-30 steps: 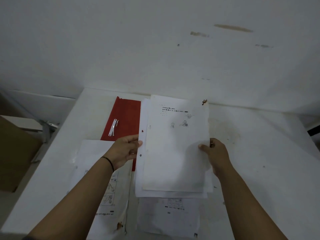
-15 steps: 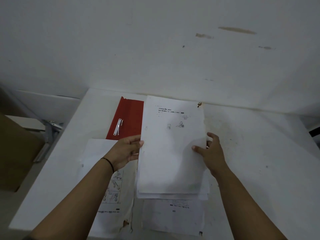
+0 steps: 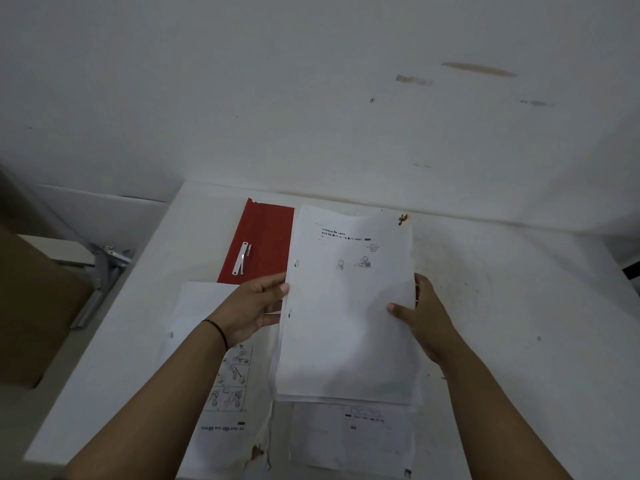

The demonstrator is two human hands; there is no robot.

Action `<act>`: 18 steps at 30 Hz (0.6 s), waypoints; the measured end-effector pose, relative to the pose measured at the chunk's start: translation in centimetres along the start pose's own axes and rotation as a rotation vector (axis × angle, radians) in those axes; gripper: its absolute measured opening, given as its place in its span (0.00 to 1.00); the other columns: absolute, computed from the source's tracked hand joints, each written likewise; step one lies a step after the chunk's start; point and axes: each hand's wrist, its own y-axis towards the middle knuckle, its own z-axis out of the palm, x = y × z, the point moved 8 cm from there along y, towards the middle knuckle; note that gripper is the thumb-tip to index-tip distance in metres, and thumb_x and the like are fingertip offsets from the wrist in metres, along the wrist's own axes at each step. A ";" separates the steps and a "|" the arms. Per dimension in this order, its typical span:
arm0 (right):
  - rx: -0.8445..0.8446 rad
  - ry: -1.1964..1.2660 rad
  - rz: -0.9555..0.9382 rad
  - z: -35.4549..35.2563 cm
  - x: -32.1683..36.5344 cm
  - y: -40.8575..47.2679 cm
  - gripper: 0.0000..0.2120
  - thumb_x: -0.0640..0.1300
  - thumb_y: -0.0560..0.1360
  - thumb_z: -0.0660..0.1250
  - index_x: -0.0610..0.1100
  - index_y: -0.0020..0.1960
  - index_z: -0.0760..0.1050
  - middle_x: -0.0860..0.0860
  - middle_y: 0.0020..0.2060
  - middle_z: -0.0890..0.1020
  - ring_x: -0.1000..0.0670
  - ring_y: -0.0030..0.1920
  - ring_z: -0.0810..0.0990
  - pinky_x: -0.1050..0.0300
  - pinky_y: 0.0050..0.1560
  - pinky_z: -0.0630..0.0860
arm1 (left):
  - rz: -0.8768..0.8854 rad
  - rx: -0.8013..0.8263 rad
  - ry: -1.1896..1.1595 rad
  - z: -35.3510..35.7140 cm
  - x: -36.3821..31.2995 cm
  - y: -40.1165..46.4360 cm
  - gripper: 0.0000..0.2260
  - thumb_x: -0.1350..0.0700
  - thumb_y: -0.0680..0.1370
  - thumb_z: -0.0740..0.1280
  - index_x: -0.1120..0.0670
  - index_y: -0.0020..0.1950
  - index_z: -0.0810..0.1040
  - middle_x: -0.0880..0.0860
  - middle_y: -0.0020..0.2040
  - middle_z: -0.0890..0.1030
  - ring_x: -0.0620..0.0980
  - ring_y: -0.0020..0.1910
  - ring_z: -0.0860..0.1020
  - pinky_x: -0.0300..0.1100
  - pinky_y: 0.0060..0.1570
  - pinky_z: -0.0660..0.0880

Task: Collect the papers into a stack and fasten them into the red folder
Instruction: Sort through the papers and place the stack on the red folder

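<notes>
- Both hands held a stack of papers [image 3: 349,306] lifted over the middle of the white table [image 3: 519,323], its top edge near the table's far edge by the wall [image 3: 311,98].
- The left hand [image 3: 254,306] gripped the stack's left edge: thumb on top at the punched margin, fingers curled beneath.
- The right hand [image 3: 420,317] gripped the right edge, thumb pressed on the top sheet and the other fingers hidden behind the paper.
- The top sheet carried a few lines of print and two small drawings near its upper end; a brownish stain marked the upper right corner.
- The sheets were roughly squared, with lower ones peeking out along the bottom and left edges.
- The red folder [image 3: 263,244] lay flat toward the table's far edge, just left of the stack and partly covered by it; a white fastener strip [image 3: 241,258] lay on it at a slant.
- A loose sheet with illustrated panels [image 3: 221,375] lay near the front edge, under the left forearm, its far end overlapping the folder's near end.
- Another printed sheet [image 3: 353,438] lay at the front edge, just below the held stack.
- A thin dark band [image 3: 216,332] circled the left wrist.
- A brown cardboard box [image 3: 31,306] stood off the table's left side.
</notes>
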 end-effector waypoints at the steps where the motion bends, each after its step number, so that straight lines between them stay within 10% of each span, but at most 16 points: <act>1: 0.008 -0.004 -0.005 0.0 0.1 0.0 0.31 0.34 0.72 0.69 0.43 0.71 0.61 0.48 0.58 0.75 0.45 0.58 0.76 0.48 0.58 0.75 | 0.000 0.002 0.003 0.0 0.0 0.0 0.14 0.59 0.79 0.61 0.52 0.64 0.76 0.53 0.57 0.82 0.48 0.50 0.82 0.42 0.47 0.80; 18: -0.007 0.090 0.018 0.8 0.1 -0.1 0.26 0.33 0.71 0.70 0.49 0.62 0.63 0.52 0.49 0.78 0.51 0.49 0.79 0.57 0.45 0.77 | -0.013 -0.079 0.115 -1.0 -0.5 0.3 0.14 0.62 0.76 0.67 0.51 0.60 0.78 0.52 0.56 0.83 0.51 0.52 0.82 0.45 0.47 0.79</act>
